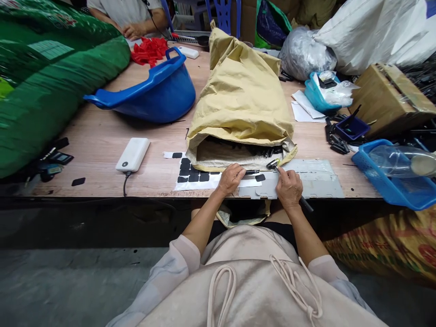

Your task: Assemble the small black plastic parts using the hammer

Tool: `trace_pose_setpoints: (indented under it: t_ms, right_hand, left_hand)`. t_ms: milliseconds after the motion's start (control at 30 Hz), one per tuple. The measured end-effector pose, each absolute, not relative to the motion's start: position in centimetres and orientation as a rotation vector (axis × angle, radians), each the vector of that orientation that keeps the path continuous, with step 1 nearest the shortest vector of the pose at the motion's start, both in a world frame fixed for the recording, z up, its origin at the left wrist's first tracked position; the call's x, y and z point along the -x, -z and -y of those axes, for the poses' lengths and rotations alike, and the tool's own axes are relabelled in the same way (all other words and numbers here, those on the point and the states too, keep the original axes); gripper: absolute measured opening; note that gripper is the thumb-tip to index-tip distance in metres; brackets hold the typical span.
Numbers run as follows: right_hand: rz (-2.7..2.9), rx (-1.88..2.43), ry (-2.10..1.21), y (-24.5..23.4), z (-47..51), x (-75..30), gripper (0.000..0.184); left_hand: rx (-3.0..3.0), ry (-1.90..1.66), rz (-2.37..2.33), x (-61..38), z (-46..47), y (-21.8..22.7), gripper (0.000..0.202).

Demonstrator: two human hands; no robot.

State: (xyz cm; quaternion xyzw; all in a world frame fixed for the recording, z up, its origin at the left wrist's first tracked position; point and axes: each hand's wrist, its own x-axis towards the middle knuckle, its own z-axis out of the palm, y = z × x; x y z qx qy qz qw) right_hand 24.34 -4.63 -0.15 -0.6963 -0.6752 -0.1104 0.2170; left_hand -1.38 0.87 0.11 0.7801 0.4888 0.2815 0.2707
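Note:
At the table's front edge my right hand (pixel 289 188) is closed round a small hammer (pixel 273 164). Its shiny head points toward the sack's mouth and its dark handle (pixel 306 204) sticks out below my fist. My left hand (pixel 232 178) pinches a thin black strip-like piece (pixel 252 172), its exact kind too small to make out. Under both hands lies a grey plate (pixel 320 179). A white sheet with black rounded-square stickers (pixel 194 175) lies left of and partly under my left hand. Just beyond, a yellow sack (pixel 245 100) lies with its mouth toward me, black pieces (pixel 265 150) inside.
A blue basin (pixel 160 95) and a white power bank (pixel 133 154) with a cable stand on the left. Green bags (pixel 61 109) line the left side. On the right are a blue basket (pixel 384 175) and a cardboard box (pixel 391 100). Another person's hands (pixel 134 31) rest across the table.

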Motion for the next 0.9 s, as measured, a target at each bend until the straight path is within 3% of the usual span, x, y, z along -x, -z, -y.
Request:
trace_pose_setpoints:
  t_ms: [467,667,767,900]
  right_hand:
    - [1.862,1.935,0.305,0.1,4.5,-24.0,0.042]
    - [1.862,1.934,0.295,0.1,4.6,-24.0,0.041]
    - [1.859,1.935,0.296,0.1,4.6,-23.9,0.042]
    - [1.853,1.945,0.306,0.1,4.5,-23.9,0.042]
  left_hand:
    - [-2.155,-0.765,-1.301,1.2,-0.3,-1.2,0.041]
    - [-2.094,-0.691,-0.970,1.1,6.1,-2.6,0.037]
    - [-2.081,-0.490,-0.876,0.7,9.5,-1.0,0.035]
    - [-1.995,-0.213,-1.127,0.0,10.7,3.4,0.032]
